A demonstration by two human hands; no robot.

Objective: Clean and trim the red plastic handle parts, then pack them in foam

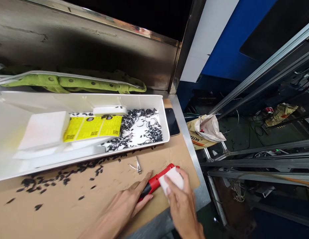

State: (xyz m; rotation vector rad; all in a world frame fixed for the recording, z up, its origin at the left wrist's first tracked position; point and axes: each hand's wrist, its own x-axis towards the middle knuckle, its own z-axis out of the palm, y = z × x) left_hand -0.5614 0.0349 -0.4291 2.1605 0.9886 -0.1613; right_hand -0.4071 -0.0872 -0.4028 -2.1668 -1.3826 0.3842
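In the head view, a red-handled tool point(154, 182) is being steadied on the cardboard-covered bench point(69, 212) by the left hand point(124, 205), fingers extended together. A white pad point(172, 179), pinched by the right hand point(181, 202), is being pressed against it; wiping seems underway, calling next for 1 firm stroke.

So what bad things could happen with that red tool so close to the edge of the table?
The red tool lies near the table edge, under the left hand and right hand; a slip might knock it off. The right hand presses a white pad on it, so fingers could get nicked if a blade is under there; that part is hidden. Loose black clippings could be swept onto the floor.
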